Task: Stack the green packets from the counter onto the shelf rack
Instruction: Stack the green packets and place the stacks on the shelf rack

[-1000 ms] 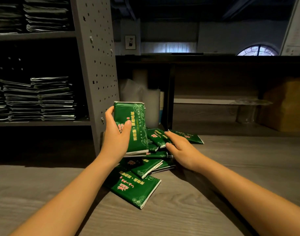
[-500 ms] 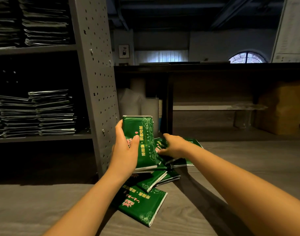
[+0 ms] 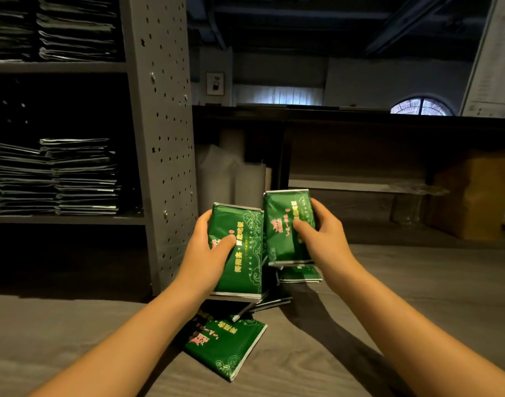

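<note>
Left hand (image 3: 205, 253): gripping the left packet (image 3: 240, 253). Thumb lies across the printed face, fingers are wrapped behind its left edge. The packet is upright, long side vertical, off the counter (image 3: 417, 282). Its bottom edge shows more than one foil layer, so it may be a thin bundle; can't tell the count.

Right hand (image 3: 323, 239): gripping the right packet (image 3: 285, 224). Thumb is on the face, fingers curl round its right edge. It is also upright and sits slightly higher than the left one. The two packets are side by side with inner edges nearly touching; can't tell if they make contact.

Loose packets (image 3: 274, 299): a small overlapping pile on the counter directly below both hands, partly hidden by them. One of them shows just under the right packet. The front packet (image 3: 225, 348) lies flat, face up and skewed, nearest the counter's near edge, under the left forearm.

Shelf rack (image 3: 165, 138): its perforated grey upright stands just left of the left hand, with its foot by the pile. The middle shelf holds flat stacks (image 3: 73, 179) of dark packets, well left of the hands. The upper shelf carries more of the same.

Brown box (image 3: 474, 193) sits beyond the counter's far right edge.
</note>
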Demonstrator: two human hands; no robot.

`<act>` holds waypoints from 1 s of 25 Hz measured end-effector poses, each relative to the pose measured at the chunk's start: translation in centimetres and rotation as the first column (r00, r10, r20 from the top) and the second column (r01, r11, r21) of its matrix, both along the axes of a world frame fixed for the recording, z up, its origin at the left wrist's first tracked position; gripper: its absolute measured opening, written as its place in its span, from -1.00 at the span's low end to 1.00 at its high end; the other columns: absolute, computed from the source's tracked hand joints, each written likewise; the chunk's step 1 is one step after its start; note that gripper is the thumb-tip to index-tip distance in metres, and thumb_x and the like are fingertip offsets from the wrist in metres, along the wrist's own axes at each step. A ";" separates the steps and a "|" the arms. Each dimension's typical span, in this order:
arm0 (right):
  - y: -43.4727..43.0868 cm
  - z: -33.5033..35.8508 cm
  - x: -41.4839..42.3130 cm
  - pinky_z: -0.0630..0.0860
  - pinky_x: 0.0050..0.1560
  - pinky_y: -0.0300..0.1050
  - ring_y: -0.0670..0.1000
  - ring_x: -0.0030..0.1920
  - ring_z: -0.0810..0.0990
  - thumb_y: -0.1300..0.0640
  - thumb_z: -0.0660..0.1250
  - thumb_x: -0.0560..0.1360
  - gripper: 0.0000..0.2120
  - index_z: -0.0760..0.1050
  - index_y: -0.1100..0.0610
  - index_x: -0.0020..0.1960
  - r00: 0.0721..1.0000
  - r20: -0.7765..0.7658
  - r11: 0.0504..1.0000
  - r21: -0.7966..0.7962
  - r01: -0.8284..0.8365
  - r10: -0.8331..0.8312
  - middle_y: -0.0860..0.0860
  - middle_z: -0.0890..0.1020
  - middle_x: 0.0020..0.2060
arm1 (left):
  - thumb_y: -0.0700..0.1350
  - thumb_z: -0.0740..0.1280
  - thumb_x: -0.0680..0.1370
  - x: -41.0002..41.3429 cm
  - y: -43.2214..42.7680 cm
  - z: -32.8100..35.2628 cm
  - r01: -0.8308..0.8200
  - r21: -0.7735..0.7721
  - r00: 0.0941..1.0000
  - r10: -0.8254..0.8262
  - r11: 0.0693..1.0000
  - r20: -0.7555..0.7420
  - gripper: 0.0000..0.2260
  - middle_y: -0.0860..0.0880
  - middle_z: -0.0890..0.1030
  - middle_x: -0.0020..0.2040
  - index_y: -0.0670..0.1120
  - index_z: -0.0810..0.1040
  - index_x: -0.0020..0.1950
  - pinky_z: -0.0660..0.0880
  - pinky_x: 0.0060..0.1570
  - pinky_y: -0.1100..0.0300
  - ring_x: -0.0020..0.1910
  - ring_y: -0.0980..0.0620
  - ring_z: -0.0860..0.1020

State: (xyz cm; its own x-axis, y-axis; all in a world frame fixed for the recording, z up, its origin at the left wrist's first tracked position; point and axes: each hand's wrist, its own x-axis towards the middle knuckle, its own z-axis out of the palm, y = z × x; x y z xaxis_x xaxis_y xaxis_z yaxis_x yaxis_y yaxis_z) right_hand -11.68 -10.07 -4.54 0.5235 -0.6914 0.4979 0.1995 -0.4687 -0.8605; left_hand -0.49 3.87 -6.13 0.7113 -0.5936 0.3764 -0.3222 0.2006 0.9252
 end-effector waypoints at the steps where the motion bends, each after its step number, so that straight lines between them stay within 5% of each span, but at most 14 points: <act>1: 0.6 0.4 -0.1 0.60 -0.05 -0.08 -0.01 -0.09 0.64 0.33 0.22 0.54 -0.69 0.49 -0.10 -0.04 0.997 0.073 0.998 0.055 -0.041 0.037 -0.03 0.65 -0.11 | -0.21 0.23 0.59 0.1 0.1 0.1 -0.007 -0.013 0.999 0.007 1.000 -0.040 -0.64 0.04 0.56 0.05 0.06 0.32 0.35 0.56 -0.26 0.25 -0.09 0.10 0.59; 5: 3.5 0.6 0.3 0.61 -0.13 -0.18 -0.09 -0.13 0.66 0.34 0.21 0.54 -0.70 0.52 -0.05 0.00 0.968 0.143 0.972 0.079 -0.220 0.208 -0.04 0.67 -0.11 | -0.21 0.19 0.60 -0.1 0.3 0.5 -0.009 -0.025 0.991 0.006 1.000 -0.134 -0.74 0.00 0.59 0.02 0.06 0.40 0.24 0.56 -0.04 0.06 -0.03 0.02 0.58; 9: 5.5 -0.8 1.3 0.58 0.08 -0.07 -0.09 -0.01 0.61 0.31 0.22 0.54 -0.65 0.47 -0.18 0.01 0.972 0.081 0.975 -0.013 -0.220 0.220 -0.04 0.61 -0.02 | -0.20 0.07 0.64 -0.6 0.1 0.6 0.053 -0.077 0.982 -0.066 0.996 -0.178 -0.73 -0.01 0.56 0.06 0.01 0.37 0.30 0.55 -0.30 0.33 -0.02 0.10 0.56; 13: 6.4 -2.2 2.2 0.39 0.31 0.02 -0.02 0.19 0.41 0.21 0.26 0.54 -0.57 0.27 -0.35 0.03 0.997 -0.024 0.990 -0.119 -0.072 0.070 -0.08 0.33 0.09 | 0.01 0.05 0.64 -1.3 -0.1 0.1 0.116 -0.111 0.970 -0.137 0.987 -0.201 -0.71 -0.06 0.60 0.12 0.02 0.36 0.33 0.59 -0.16 0.23 0.04 0.02 0.60; 18: 5.6 -1.7 2.4 0.29 0.40 -0.06 -0.08 0.31 0.34 0.18 0.16 0.60 -0.64 0.27 -0.24 0.25 0.981 -0.077 0.980 -0.067 -0.185 0.180 -0.10 0.29 0.24 | -0.18 0.24 0.58 -1.1 -0.3 -0.2 0.056 -0.095 0.992 -0.066 0.994 -0.110 -0.56 -0.02 0.55 0.14 -0.01 0.21 0.43 0.53 -0.26 0.34 -0.01 0.11 0.57; 21: 1.6 -0.8 1.5 0.22 0.43 -0.08 -0.02 0.38 0.32 0.17 0.08 0.63 -0.63 0.30 0.08 0.43 0.971 -0.240 0.981 -0.183 -0.069 0.024 0.03 0.38 0.37 | -0.20 0.24 0.59 -0.6 -0.1 -0.1 0.036 -0.090 0.996 -0.043 0.995 -0.080 -0.51 0.03 0.50 0.15 0.01 0.15 0.47 0.49 -0.38 0.44 -0.03 0.16 0.54; 25: -5.4 -1.4 -1.4 0.25 0.41 -0.01 0.07 0.41 0.31 0.23 0.13 0.60 -0.62 0.34 0.14 0.41 0.754 -0.571 0.880 -0.474 0.020 -0.325 0.06 0.40 0.39 | -0.21 0.22 0.59 -0.3 0.2 0.1 0.017 -0.083 0.999 -0.021 0.996 -0.047 -0.51 0.09 0.48 0.09 0.06 0.13 0.46 0.48 -0.41 0.45 -0.07 0.17 0.53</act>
